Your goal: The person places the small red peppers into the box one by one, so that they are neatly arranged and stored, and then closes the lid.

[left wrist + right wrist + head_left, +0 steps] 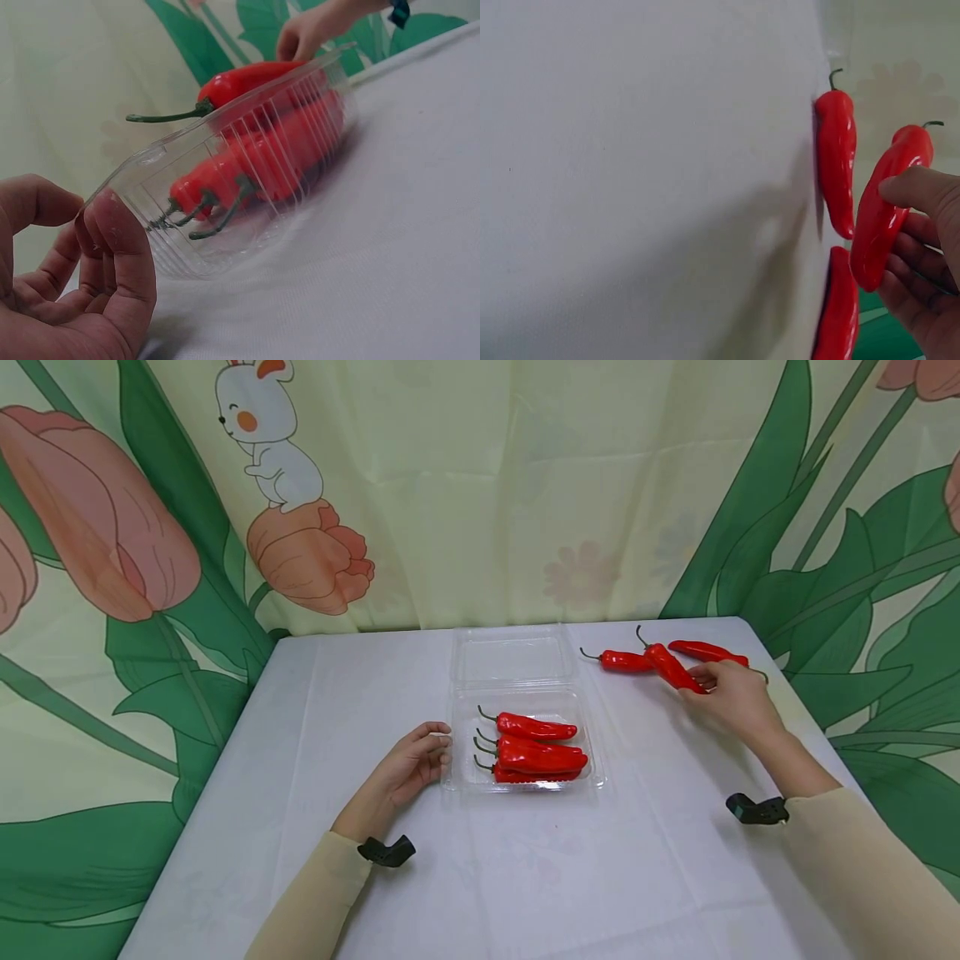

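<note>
"Where's the right hand on your feed?"

"I have the right hand (738,695) out at two o'clock from the clear box (517,697). Its thumb and fingers are clamped on a red pepper (669,668), with the stem pointing to eleven o'clock."

"Anything near that pepper?"

"I see two more by it on the desk (525,877): a second pepper (624,662) just beside it at nine o'clock, and a third pepper (701,650) at two o'clock, partly hidden by the hand in my head view."

"And the left?"

"I've got the left hand (412,768) at the box's nine o'clock. The wrist view shows me thumb and fingers pinching the rim."

"What about the box itself?"

"Its lid (513,658) lies open at twelve o'clock. Inside, I can see the boxed peppers (536,756) lying lengthwise, stems toward ten o'clock."
</note>
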`<state>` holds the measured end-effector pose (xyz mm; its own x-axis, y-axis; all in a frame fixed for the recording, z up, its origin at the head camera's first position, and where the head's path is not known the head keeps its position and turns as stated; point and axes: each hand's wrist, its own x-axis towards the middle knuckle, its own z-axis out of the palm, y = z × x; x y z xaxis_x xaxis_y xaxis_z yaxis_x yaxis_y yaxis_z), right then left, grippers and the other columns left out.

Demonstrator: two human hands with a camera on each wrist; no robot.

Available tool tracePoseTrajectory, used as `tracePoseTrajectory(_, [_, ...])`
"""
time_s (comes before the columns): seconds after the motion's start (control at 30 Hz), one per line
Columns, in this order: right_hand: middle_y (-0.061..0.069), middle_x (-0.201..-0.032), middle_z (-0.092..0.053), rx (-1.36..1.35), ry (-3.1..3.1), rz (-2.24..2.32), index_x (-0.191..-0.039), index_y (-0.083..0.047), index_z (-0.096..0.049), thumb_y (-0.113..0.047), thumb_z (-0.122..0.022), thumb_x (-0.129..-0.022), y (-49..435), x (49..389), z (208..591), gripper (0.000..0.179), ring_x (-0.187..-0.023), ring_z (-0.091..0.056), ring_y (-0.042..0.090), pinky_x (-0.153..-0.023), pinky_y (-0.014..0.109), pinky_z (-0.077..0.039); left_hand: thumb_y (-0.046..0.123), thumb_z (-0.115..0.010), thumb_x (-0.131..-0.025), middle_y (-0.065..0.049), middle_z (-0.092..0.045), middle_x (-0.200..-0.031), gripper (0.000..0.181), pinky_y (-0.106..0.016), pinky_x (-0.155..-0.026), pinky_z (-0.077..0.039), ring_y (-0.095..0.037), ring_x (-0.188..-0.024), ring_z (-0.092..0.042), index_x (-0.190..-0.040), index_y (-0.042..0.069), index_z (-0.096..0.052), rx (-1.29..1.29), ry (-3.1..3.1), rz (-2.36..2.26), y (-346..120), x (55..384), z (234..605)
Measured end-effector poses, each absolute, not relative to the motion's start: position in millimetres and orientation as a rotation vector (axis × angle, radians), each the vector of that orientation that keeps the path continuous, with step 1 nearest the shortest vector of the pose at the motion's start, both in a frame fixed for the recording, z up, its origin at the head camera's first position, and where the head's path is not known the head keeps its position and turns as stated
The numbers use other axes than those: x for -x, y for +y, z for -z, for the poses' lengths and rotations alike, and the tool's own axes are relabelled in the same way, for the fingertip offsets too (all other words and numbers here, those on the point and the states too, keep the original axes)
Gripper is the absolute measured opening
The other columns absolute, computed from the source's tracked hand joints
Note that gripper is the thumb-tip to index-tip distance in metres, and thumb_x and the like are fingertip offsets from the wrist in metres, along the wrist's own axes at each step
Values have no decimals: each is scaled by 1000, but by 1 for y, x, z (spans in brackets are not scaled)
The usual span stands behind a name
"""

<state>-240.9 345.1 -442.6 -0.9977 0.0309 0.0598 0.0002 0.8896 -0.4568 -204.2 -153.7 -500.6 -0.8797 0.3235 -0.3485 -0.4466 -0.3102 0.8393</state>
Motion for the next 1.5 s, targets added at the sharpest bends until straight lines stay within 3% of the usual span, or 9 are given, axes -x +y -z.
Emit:
tracePoseTrajectory(0.8, [29, -119, -66, -166, -2946, -741, -128, 6, -64, -16, -87, -82, 293, 227, 412, 56, -107, -59, 46, -83, 59, -60, 7, -57, -102, 0, -58, -93, 19, -22, -65, -52, -13, -75, -57, -119, 10, -50, 166, 1477, -2207, -153, 204, 499])
tracePoseTrajectory(1.5, [22, -121, -68, -334, -2962, -761, -132, -2, -66, -19, -86, -83, 249, 209, 394, 55, -109, -63, 40, -84, 53, -61, 7, -57, -102, -1, -58, -94, 18, -22, -64, -51, -13, -75, -57, -119, 11, -51, 184, 1482, -2207, -153, 206, 503])
